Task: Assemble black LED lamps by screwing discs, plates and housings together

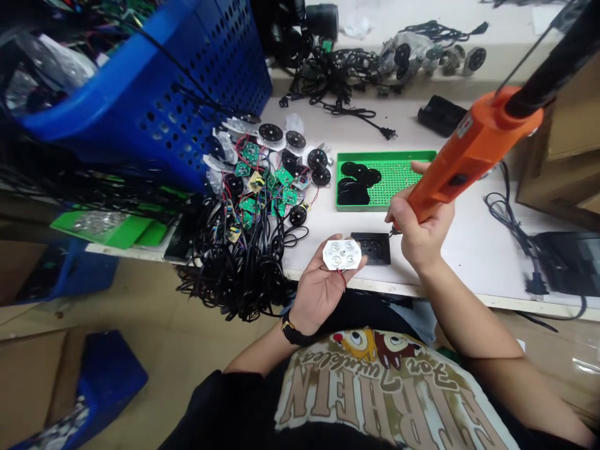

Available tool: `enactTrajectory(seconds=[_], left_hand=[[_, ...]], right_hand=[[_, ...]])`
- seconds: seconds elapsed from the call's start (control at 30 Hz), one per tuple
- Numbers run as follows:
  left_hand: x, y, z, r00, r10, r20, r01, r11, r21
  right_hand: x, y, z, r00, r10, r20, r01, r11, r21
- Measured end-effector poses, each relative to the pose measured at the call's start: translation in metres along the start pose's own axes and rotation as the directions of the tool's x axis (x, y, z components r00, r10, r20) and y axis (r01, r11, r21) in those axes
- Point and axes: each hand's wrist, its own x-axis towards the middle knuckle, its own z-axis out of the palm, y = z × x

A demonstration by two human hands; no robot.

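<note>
The left hand (321, 290) lies open with the palm up, and a small white board (342, 254) rests on it, with thin red wires (343, 278) hanging down. The right hand (419, 228) closes around the grip of an orange screwdriver (469, 153), raised above the counter (469, 262). Just beyond the hands are a black plate (370, 248) and a green tray (384, 154) with black discs (354, 187). A heap of wired boards (262, 181) lies to the left.

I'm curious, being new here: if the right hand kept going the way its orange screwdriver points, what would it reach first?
Probably the black square plate on the bench. Depth is unclear, so it might pass above that to the white board in the left hand.
</note>
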Motion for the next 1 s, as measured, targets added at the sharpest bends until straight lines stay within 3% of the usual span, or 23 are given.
enactTrajectory(seconds=[0.2, 0.47, 0.63, 0.77, 0.83, 0.93, 1.0], left_hand=[[-0.002, 0.002, -0.005, 0.999, -0.037, 0.016, 0.037, 0.998, -0.052], [-0.010, 0.003, -0.010, 0.996, 0.016, 0.091, -0.017, 1.000, 0.020], [-0.015, -0.005, -0.008, 0.962, -0.027, 0.270, -0.041, 0.970, 0.242], [0.010, -0.011, -0.003, 0.934, -0.008, 0.356, -0.142, 0.908, 0.394], [0.024, -0.011, 0.000, 0.911, 0.067, 0.407, -0.297, 0.791, 0.535], [0.037, -0.007, 0.003, 0.819, 0.132, 0.558, -0.557, 0.415, 0.719], [0.040, -0.005, 0.005, 0.746, 0.102, 0.658, -0.665, 0.173, 0.727]], right_hand=[[0.007, -0.004, -0.006, 0.999, -0.032, 0.003, 0.032, 0.998, -0.059], [0.009, -0.014, -0.009, 0.996, 0.075, 0.047, -0.071, 0.994, -0.084], [0.008, -0.023, -0.014, 0.993, 0.094, 0.073, -0.089, 0.994, -0.063], [0.003, -0.031, -0.017, 0.997, 0.064, 0.050, -0.065, 0.998, 0.012], [-0.001, -0.034, -0.019, 0.997, 0.074, 0.028, -0.075, 0.997, 0.032], [-0.005, -0.038, -0.024, 0.994, 0.114, 0.003, -0.114, 0.993, 0.031], [-0.006, -0.040, -0.027, 0.992, 0.126, -0.010, -0.125, 0.991, 0.045]])
